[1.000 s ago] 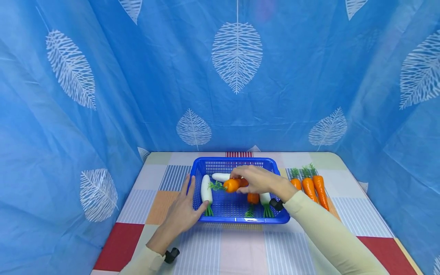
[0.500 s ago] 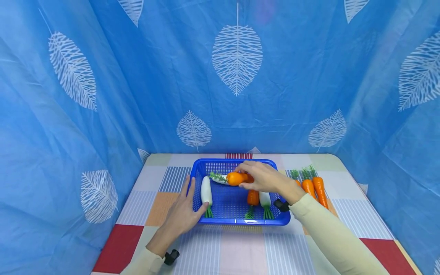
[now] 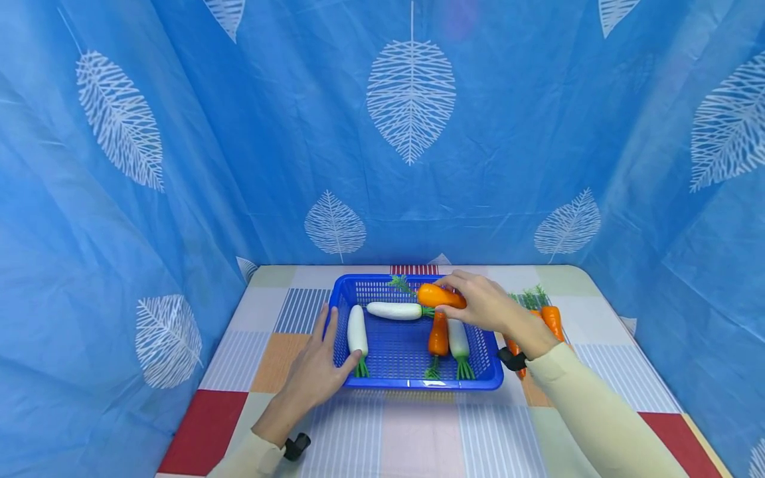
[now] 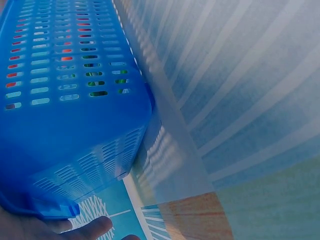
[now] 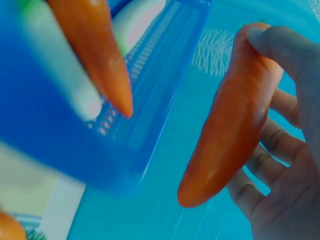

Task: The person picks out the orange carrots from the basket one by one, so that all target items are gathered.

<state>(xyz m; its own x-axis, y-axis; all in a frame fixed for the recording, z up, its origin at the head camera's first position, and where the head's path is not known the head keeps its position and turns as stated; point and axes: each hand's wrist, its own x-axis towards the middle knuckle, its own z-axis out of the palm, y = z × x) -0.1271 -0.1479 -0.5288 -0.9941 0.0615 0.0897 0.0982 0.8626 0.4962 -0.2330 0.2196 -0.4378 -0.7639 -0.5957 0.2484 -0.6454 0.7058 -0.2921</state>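
Note:
A carrot (image 3: 440,295) with a green leafy top is gripped between thumb and fingers by my right hand (image 3: 481,302), above the back right of a blue basket (image 3: 412,384). The right wrist view shows this carrot (image 5: 227,125) apart from the basket's other contents. My left hand (image 3: 317,365) rests at the basket's left rim, fingers straight and spread. Inside the basket lie a white radish (image 3: 357,332) along the left wall, a second white radish (image 3: 394,311) across the back, and a third radish (image 3: 458,342) beside another carrot (image 3: 438,335) at the right.
Several loose carrots (image 3: 552,320) lie on the table to the right of the basket, partly hidden by my right arm. A checked, striped cloth (image 3: 418,431) covers the table. Blue curtains (image 3: 412,219) with white leaf prints hang behind and at both sides.
My right hand has carried the carrot to the right and slightly back, from the basket's middle to its back right. The back radish is now uncovered. My left hand has stayed in place.

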